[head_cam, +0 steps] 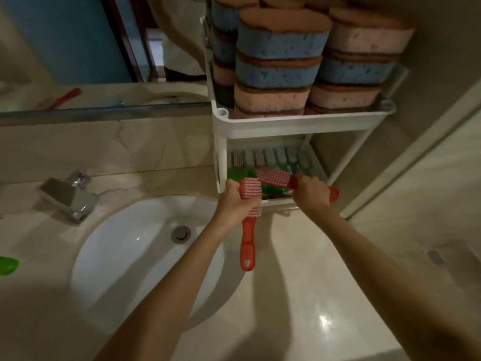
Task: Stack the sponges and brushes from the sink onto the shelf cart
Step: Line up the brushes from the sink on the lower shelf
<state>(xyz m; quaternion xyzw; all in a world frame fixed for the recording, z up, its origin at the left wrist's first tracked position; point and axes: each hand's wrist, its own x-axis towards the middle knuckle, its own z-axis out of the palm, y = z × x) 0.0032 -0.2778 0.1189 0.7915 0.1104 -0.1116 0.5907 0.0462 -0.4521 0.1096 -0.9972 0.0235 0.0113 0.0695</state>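
Two red brushes sit at the shelf cart [299, 121]: the left hand [234, 201] grips one red brush [248, 222] just outside the cart's lower front edge, while the right hand [311, 191] grips another [277, 177] over that tier (already crowded with brushes).

Legible text, labels and numbers: we find none.
We note only a blurred dark mark on the white cloth [182, 29] reflected in the mirror [65, 37]; it is too unclear for us to read.
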